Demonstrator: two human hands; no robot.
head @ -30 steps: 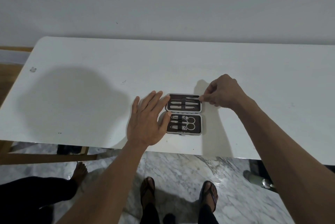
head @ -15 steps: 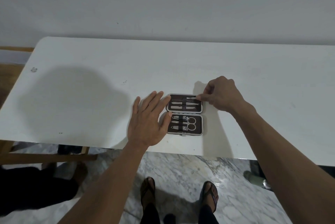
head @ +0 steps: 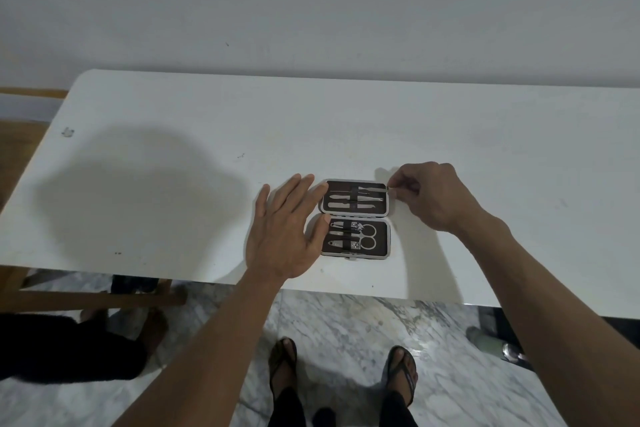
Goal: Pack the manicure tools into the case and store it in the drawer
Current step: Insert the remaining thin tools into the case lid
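Observation:
A small manicure case (head: 382, 219) lies open flat on the white table (head: 173, 149), near its front edge. Its dark lining holds several metal tools under elastic straps: thin picks and files in the far half, nail clippers and scissors (head: 367, 237) in the near half. My left hand (head: 287, 229) lies flat with fingers spread, its fingertips touching the case's left edge. My right hand (head: 429, 198) pinches the right end of a thin metal tool (head: 372, 188) in the top slot of the far half.
The table runs along a plain wall. Below its front edge are a marble floor, my sandalled feet (head: 346, 371), another person's dark-clothed leg at the left, a wooden frame (head: 86, 295) and a bottle (head: 485, 340) at the right.
My right hand has shifted slightly right along the case's far half, still pinching the thin tool's end. My left hand has stayed in place against the case.

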